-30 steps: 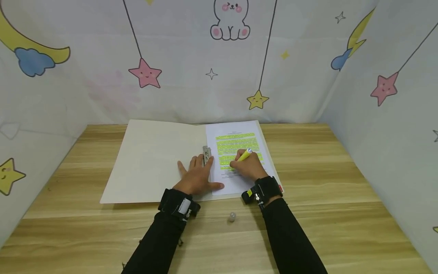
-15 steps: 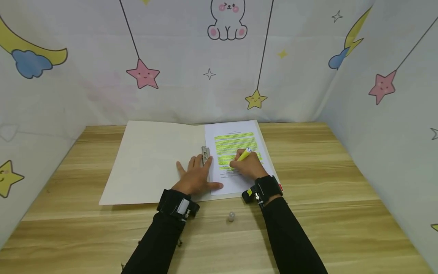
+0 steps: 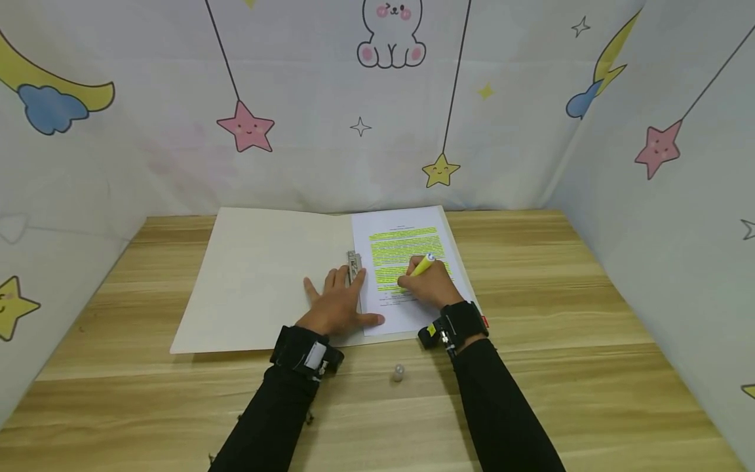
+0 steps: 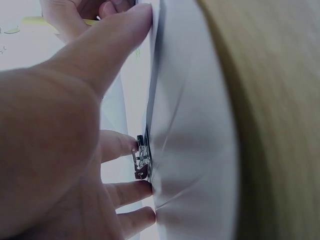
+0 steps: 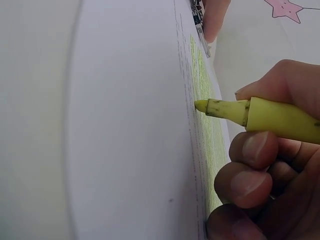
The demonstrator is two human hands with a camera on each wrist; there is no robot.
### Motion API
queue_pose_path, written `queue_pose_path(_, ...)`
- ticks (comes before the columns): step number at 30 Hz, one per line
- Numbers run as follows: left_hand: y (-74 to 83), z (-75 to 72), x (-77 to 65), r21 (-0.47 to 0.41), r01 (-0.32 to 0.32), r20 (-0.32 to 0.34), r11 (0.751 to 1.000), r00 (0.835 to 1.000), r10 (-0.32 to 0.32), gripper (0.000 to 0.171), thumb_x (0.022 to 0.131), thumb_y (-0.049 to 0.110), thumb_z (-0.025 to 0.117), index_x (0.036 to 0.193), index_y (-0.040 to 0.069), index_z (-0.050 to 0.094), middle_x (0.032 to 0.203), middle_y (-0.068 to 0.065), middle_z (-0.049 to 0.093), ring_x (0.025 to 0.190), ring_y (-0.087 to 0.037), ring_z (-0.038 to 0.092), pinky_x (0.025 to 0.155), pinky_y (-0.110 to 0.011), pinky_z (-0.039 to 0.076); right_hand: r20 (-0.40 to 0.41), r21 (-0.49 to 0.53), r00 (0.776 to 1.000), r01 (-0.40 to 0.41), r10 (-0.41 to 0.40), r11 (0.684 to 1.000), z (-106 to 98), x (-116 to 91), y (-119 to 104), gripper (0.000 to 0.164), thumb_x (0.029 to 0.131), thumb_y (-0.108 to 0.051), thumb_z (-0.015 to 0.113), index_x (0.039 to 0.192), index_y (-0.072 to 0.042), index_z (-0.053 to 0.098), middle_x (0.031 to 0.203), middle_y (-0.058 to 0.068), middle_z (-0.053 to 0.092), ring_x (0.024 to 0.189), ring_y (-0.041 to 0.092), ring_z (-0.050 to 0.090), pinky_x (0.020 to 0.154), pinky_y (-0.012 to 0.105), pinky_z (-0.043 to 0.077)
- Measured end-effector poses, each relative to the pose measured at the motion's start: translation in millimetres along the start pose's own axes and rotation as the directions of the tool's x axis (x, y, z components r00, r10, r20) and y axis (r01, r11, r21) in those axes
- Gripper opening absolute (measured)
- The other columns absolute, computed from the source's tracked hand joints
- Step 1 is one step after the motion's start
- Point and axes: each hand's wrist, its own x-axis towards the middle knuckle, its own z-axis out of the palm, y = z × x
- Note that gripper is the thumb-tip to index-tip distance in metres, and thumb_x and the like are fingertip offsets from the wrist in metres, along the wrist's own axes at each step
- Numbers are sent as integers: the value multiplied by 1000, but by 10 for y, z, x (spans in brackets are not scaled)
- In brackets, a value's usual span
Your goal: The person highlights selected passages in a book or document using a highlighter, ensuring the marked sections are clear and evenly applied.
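My right hand grips a yellow highlighter, its tip right at a line of print on the white sheet. Yellow marking covers most of the printed text above. The sheet lies on the right side of an opened white folder. My left hand rests with spread fingers across the folder's middle, its thumb on the sheet's left edge. Beside the left fingers is a metal clip, seen also in the left wrist view as a clip between the fingers.
A small, pale rounded object sits on the wooden table in front of the folder. White cloth walls printed with stars and clouds enclose the back and sides. Each wrist wears a black camera strap.
The highlighter and right hand have shifted very slightly to the right along the line of text. My left hand stays in place on the folder; the head view has drifted a little.
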Motion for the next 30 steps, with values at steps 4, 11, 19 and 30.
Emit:
queue_pose_path(4, 6, -4, -9, 7, 5, -1, 1000, 1000, -5, 105, 78, 66, 71, 158, 19, 24, 164, -20, 16, 150, -42, 12, 110, -79, -2, 0, 1, 1000, -3, 3, 1000, -12, -4, -4, 23, 78, -7, 70, 63, -11, 52, 57, -2, 52, 49, 10, 44, 45, 23, 31)
queue_pose_path(11, 14, -9, -13, 2, -9, -19, 1000, 1000, 9, 104, 78, 64, 73, 158, 16, 26, 162, -22, 18, 149, -43, 13, 109, -81, 0, 0, 1, 1000, -3, 3, 1000, -19, 1, 13, 25, 79, -6, 69, 64, -12, 50, 57, -2, 50, 48, 10, 42, 45, 23, 30)
queue_pose_path(19, 12, -7, -17, 3, -3, -15, 1000, 1000, 3, 104, 78, 65, 72, 158, 17, 26, 162, -22, 18, 150, -43, 14, 109, -81, 0, 11, -1, 1000, -6, 6, 1000, -37, -6, -1, 24, 79, -8, 70, 64, -11, 51, 56, -2, 50, 47, 10, 42, 44, 23, 29)
queue_pose_path(30, 11, 3, -6, 3, 5, -16, 1000, 1000, -5, 104, 78, 64, 73, 158, 18, 26, 163, -21, 18, 150, -42, 13, 110, -80, -2, 20, -23, 1000, 23, -23, 999, -42, 21, 50, 21, 78, -7, 68, 66, -11, 51, 58, -2, 48, 47, 10, 40, 44, 23, 27)
